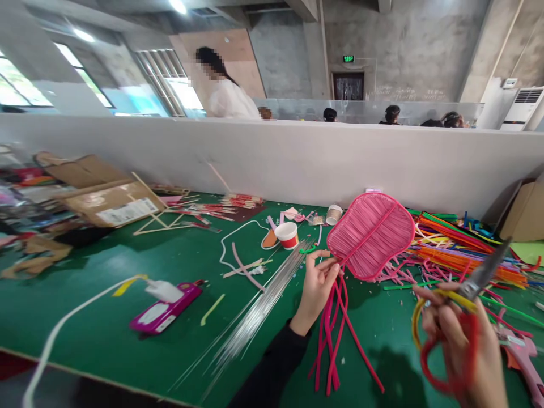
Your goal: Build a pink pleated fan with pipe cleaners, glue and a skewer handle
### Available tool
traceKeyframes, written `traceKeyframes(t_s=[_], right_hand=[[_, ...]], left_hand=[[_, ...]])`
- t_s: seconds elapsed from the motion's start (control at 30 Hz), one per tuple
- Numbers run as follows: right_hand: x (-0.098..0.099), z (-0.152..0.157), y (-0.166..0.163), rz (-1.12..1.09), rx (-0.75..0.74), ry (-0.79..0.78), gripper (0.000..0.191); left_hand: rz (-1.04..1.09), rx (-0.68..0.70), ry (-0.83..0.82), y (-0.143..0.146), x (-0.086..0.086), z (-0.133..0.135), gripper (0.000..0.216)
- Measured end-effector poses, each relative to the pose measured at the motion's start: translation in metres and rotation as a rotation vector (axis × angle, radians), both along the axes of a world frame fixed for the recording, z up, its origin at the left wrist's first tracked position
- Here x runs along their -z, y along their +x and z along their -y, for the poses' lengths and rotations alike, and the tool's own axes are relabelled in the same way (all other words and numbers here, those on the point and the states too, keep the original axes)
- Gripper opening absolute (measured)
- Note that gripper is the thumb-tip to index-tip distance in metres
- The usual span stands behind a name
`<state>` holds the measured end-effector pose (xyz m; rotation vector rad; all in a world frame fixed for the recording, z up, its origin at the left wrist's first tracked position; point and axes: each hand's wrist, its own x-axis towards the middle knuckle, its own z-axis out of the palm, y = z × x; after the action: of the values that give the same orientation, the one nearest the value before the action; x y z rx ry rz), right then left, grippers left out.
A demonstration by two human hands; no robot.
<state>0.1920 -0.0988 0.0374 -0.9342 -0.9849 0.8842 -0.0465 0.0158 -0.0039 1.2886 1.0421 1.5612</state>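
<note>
My left hand [317, 286] pinches the base of a pink woven leaf shape [370, 233] made of pipe cleaners, holding it upright over the green table [106, 317]. Its long pink stems [335, 334] trail down toward me. My right hand [461, 340] grips red- and yellow-handled scissors [476, 286], blades pointing up and to the right, a little to the right of the leaf. The right hand is blurred.
A heap of coloured pipe cleaners [459, 243] lies at the right. A bundle of thin wires [259, 306], a pink phone on a white cable [164, 309], a red-and-white cup [288, 234], cardboard boxes [108, 198] and a white partition [272, 158] surround the work. People sit beyond the partition.
</note>
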Motion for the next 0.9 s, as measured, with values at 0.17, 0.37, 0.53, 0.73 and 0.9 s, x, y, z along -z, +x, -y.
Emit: traceKeyframes(t_s=[0.17, 0.37, 0.53, 0.73, 0.9], right_hand=[[0.014, -0.063, -0.012, -0.101, 0.132, -0.181, 0.055], [0.022, -0.078, -0.006, -0.251, 0.222, -0.102, 0.051], [0.019, -0.081, 0.010, -0.351, 0.198, -0.193, 0.052], [0.025, -0.083, 0.015, -0.358, 0.202, -0.217, 0.054], [0.029, -0.083, 0.010, -0.261, 0.299, -0.084, 0.051]], left_hand=[[0.047, 0.083, -0.002, 0.014, -0.006, 0.011, 0.038], [-0.010, 0.381, -0.154, 0.022, -0.009, 0.022, 0.048], [0.066, 0.768, -0.382, 0.003, -0.023, 0.023, 0.045], [-0.174, 0.941, -0.433, -0.014, -0.033, 0.020, 0.055], [-0.333, 0.838, -0.388, -0.010, -0.032, 0.018, 0.047]])
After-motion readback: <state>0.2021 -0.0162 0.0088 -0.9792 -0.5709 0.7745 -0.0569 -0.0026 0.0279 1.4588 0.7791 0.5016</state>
